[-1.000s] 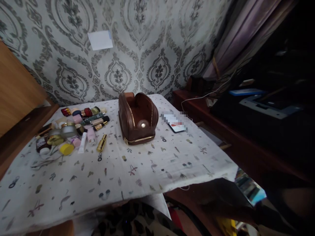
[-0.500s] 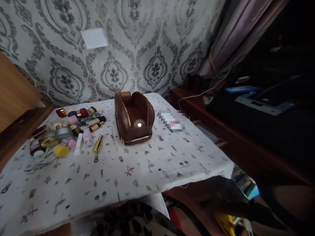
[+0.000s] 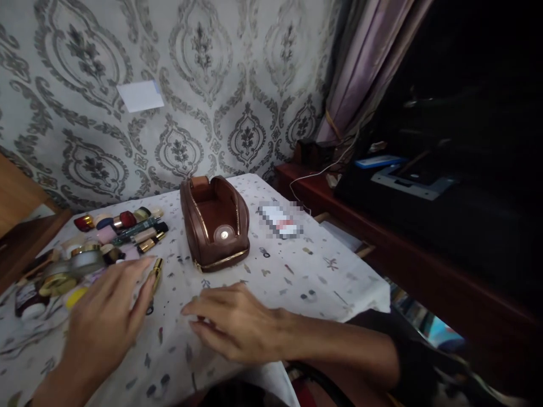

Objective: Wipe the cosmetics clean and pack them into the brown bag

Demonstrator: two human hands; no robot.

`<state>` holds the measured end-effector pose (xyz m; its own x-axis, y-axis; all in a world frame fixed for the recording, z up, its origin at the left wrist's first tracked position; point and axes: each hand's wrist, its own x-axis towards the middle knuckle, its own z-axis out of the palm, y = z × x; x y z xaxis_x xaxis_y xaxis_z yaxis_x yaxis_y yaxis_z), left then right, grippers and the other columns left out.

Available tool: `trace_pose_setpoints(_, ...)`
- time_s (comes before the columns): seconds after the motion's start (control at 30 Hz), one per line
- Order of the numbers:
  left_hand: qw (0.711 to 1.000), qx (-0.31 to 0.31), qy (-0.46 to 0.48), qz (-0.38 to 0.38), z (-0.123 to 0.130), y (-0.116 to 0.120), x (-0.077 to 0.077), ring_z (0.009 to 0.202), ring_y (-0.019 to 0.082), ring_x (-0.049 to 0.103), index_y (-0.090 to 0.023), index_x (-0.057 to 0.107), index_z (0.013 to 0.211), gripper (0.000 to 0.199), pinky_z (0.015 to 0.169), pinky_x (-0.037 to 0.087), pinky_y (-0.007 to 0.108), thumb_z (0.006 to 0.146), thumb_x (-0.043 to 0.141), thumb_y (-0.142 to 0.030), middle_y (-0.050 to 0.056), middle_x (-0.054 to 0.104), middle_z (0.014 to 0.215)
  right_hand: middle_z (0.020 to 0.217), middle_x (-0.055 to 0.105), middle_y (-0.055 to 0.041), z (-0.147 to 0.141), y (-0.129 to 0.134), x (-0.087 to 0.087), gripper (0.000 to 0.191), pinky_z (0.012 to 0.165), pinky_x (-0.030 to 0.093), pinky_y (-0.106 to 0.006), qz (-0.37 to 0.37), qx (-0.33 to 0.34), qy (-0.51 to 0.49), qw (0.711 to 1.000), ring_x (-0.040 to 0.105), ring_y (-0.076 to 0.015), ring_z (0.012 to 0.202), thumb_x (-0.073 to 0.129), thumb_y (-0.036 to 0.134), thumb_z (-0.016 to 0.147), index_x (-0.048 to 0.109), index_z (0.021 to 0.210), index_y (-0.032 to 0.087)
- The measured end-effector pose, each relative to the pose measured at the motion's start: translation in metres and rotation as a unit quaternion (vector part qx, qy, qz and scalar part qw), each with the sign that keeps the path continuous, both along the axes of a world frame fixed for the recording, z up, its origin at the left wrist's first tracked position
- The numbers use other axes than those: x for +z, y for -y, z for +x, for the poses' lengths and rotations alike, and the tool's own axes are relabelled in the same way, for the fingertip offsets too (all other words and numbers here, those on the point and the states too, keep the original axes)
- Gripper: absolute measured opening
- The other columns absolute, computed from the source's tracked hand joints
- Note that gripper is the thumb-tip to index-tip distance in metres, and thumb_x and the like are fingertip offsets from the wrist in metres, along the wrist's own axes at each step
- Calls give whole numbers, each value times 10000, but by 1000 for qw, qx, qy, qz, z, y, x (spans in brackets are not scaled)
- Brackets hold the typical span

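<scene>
A brown leather bag (image 3: pixel 218 237) stands unzipped on the patterned white cloth, its inside showing. My left hand (image 3: pixel 110 311) reaches over the cosmetics at the left, thumb and fingers apart, beside a small gold tube (image 3: pixel 156 272); whether it touches the tube is unclear. Over the cloth in front of the bag, my right hand (image 3: pixel 237 322) has its fingers loosely bent and apart, holding nothing visible. Jars, bottles and tubes lie in a pile at the left, among them a glass jar (image 3: pixel 86 259) and a dark green tube (image 3: pixel 134 230).
A pixelated flat object (image 3: pixel 280 220) lies right of the bag. Beyond the table's right edge are a dark red wooden surface (image 3: pixel 360 220), a white cable and a large dark screen-like panel. A patterned wall stands behind, with a white card (image 3: pixel 141 96) on it.
Both my hands have come into view over the table, the left at the cosmetics and the right before the bag. The view has shifted, so the bag appears lower and further left.
</scene>
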<state>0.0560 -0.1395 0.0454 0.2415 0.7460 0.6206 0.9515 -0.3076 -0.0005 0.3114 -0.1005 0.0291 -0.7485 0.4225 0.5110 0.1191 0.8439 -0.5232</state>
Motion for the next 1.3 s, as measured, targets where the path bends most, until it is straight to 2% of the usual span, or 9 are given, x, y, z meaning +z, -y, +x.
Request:
trace_pose_setpoints(0.1,998,16,-42,-35,-4,-34,-34,874,262,668,-218,601,1081,270,728,511,380,1007,381,-355,78,688,973,954,709,-45,-41,-15,-19,241,703,494,-250,-52,-15,69,996,656,-159,769,599,214,908,652,1140,173)
trace_pose_setpoints(0.27,994,20,-20,-104,-30,-64,-88,901,262,624,-189,618,1034,217,749,501,380,897,450,-197,86,676,961,771,671,34,-102,-45,-37,188,675,476,-212,-234,-74,21,969,637,-129,701,616,152,834,688,996,213)
trace_pose_setpoints(0.37,992,50,-29,-112,-33,-69,-107,881,298,566,-198,630,884,139,698,482,401,822,511,-158,100,651,901,751,649,41,-124,-60,-50,173,647,469,-208,-285,-104,-28,952,612,-122,670,601,136,819,680,953,213)
trace_pose_setpoints(0.43,994,40,-6,-98,-30,-70,-112,910,289,559,-193,617,920,145,718,487,396,826,517,-149,105,640,945,776,653,28,-131,-66,-62,205,666,480,-218,-292,-117,-76,946,613,-126,684,540,132,854,661,1004,203)
trace_pose_setpoints(0.63,987,20,107,-115,-27,-67,-106,1000,260,559,-189,554,1087,192,854,508,406,915,470,-196,94,596,1045,854,655,-19,-131,-74,-96,356,687,485,-263,-198,-88,-124,968,604,-151,691,466,177,908,560,1250,179)
trace_pose_setpoints(0.8,975,-35,182,-119,-29,-61,-94,1130,264,537,-190,501,1255,364,973,473,428,892,487,-170,120,580,1176,878,663,-34,-130,-78,-100,313,649,485,-266,-210,-90,-104,968,616,-150,680,465,242,934,518,1234,173)
trace_pose_setpoints(0.9,974,-50,201,-96,-32,-59,-89,1127,260,537,-183,511,1236,388,983,462,430,860,463,-98,118,593,1151,853,659,-22,-133,-78,-98,299,671,499,-276,-220,-78,-75,970,638,-160,711,501,269,928,522,1212,176)
trace_pose_setpoints(1.1,980,33,193,-36,-41,-60,-88,1036,255,538,-194,575,1069,236,932,463,424,911,425,-103,98,611,1055,822,665,-29,-133,-72,-91,201,691,499,-287,-88,-17,32,996,622,-179,737,544,135,867,654,1023,197)
trace_pose_setpoints(1.3,982,121,146,-16,-56,-62,-81,1062,267,508,-178,600,1045,223,946,450,426,893,455,-104,104,608,1072,982,687,-95,-133,-71,-94,339,773,566,-344,-15,4,70,997,675,-219,894,460,136,939,644,1217,191)
